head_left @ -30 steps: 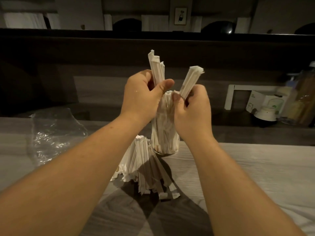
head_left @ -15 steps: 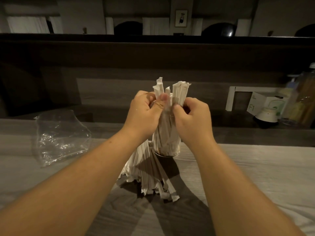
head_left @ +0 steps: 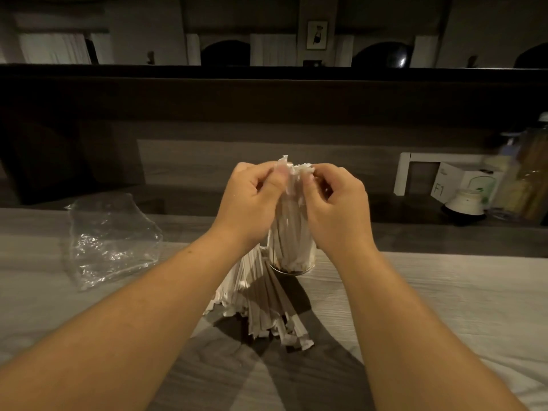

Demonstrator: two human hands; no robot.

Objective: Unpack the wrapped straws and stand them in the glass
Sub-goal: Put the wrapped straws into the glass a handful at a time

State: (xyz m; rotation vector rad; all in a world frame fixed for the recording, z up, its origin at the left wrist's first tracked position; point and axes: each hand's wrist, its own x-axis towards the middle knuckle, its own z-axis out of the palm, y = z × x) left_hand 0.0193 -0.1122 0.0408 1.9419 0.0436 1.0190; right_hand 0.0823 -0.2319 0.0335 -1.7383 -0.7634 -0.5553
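Observation:
A clear glass stands on the table at the centre, packed with white paper-wrapped straws standing upright. My left hand and my right hand pinch the straws' top ends from either side above the glass, fingers closed on the paper tips. A fanned pile of more wrapped straws lies on the table just in front of the glass, partly under my left forearm. The glass's rim is hidden behind my hands.
An empty crumpled clear plastic bag lies on the grey wooden table to the left. Behind the table, at the far right, sit a white box, a small white jar and bottles. A dark counter wall runs across the back.
The straws that stuck up high in both hands have gone down into the glass. Both hands have dropped lower and closed together over the straw tops.

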